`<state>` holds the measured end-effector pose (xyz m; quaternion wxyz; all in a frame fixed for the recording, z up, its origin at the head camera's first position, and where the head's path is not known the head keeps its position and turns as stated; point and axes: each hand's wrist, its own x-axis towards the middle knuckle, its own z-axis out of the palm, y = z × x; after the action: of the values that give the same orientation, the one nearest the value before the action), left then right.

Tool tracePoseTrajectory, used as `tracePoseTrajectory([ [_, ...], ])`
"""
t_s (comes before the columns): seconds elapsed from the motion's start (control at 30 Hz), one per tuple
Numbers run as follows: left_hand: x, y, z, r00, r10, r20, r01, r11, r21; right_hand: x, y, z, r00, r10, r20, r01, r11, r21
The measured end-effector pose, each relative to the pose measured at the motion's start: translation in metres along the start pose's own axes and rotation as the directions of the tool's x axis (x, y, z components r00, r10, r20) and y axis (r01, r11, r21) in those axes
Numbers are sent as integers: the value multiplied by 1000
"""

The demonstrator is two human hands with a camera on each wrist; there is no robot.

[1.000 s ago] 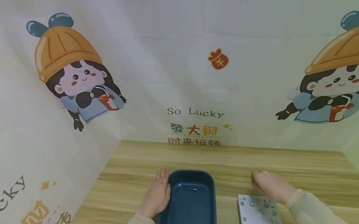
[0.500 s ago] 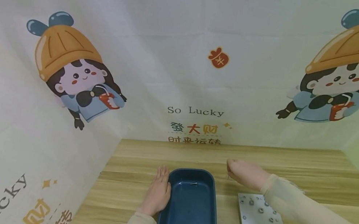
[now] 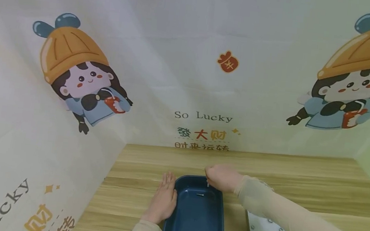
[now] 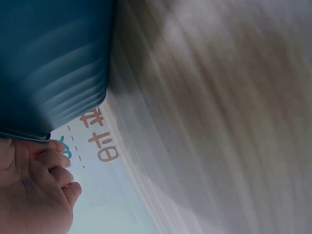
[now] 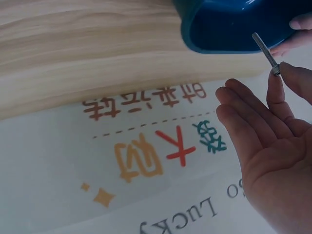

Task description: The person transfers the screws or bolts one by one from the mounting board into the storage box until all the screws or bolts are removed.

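My right hand (image 3: pixel 222 177) is over the far right rim of the dark blue tray (image 3: pixel 194 222). Thumb and forefinger pinch a bolt (image 5: pixel 266 54) by its head; the threaded end sticks out over the tray and the other fingers extend loosely. Inside the tray, near its far end, lies another small bolt (image 3: pixel 200 195). My left hand (image 3: pixel 162 199) rests along the tray's left side, fingers pointing away from me. In the left wrist view that hand's fingers touch the tray rim (image 4: pixel 29 136).
To the right of the tray, a square metal plate (image 3: pixel 261 230) bears several bolts and is partly hidden by my right sleeve (image 3: pixel 296 217). The wooden table (image 3: pixel 153 157) ends at a printed cloth backdrop (image 3: pixel 160 90).
My right hand has moved left from above the metal plate to the tray's far right rim, carrying the pinched bolt. The left hand stays at the tray's side.
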<state>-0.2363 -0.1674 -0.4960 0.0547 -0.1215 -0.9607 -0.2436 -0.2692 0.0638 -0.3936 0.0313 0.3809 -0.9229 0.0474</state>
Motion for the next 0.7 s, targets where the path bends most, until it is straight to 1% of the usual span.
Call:
tracePoseTrajectory([
  [0.13,-1,1,-1,1000,3,1,-3,1000,-4,12,-10,9,999,-21,49,19,999,26],
  [0.23,-2,1,-2,1000,-2,9,2,1000,-5,19,-16,17,997,-9,77,7,1000,28],
  [0.33,-2,1,-3,1000,-3,12,3,1000,-4,26,-24,27,992,34,121,-36,999,16],
  [0.4,-2,1,-3,1000,-4,14,4,1000,-2,29,-29,33,985,59,162,-63,998,16],
  [0.5,-2,1,-3,1000,-3,16,3,1000,-5,30,-34,43,974,95,205,-105,994,38],
  [0.6,-2,0,-2,1000,-2,15,2,1000,-1,27,-36,52,971,114,210,-129,990,58],
  [0.7,-1,-2,0,1000,-6,10,6,1000,5,24,-35,56,978,108,177,-122,990,66],
])
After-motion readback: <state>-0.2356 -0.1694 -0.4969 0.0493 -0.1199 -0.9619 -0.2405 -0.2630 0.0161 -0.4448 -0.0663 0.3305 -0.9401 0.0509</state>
